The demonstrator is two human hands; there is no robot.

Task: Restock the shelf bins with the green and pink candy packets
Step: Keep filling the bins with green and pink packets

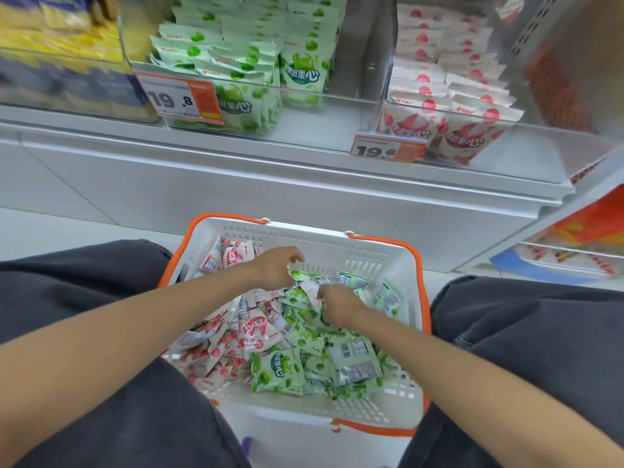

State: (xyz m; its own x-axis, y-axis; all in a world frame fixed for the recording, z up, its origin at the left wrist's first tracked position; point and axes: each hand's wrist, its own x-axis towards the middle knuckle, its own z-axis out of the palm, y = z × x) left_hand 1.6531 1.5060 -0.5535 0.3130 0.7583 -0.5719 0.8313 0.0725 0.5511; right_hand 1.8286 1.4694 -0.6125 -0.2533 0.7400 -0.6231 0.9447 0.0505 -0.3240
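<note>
Centre frame, right hand (pixel 338 301) fingers (pixel 322 292) pinch a packet (pixel 309 288) (probably light, crinkly, slippery: grip a sealed edge); left hand (pixel 277 269) curled, hold unclear.

The scene is brightly and evenly lit by cool white light that appears to fall from above. Only soft shadows are cast, under the shelf (pixel 304 184) lip and inside the basket (pixel 381 261). Faint glare is seen on the clear bin fronts (pixel 354 97). The upper left is smeared by blur, the yellow packs (pixel 60 35) most of all, while the candy packets (pixel 277 369) are rendered sharply. Straight edges are bowed by wide-angle distortion, most strongly at the right border.
</note>
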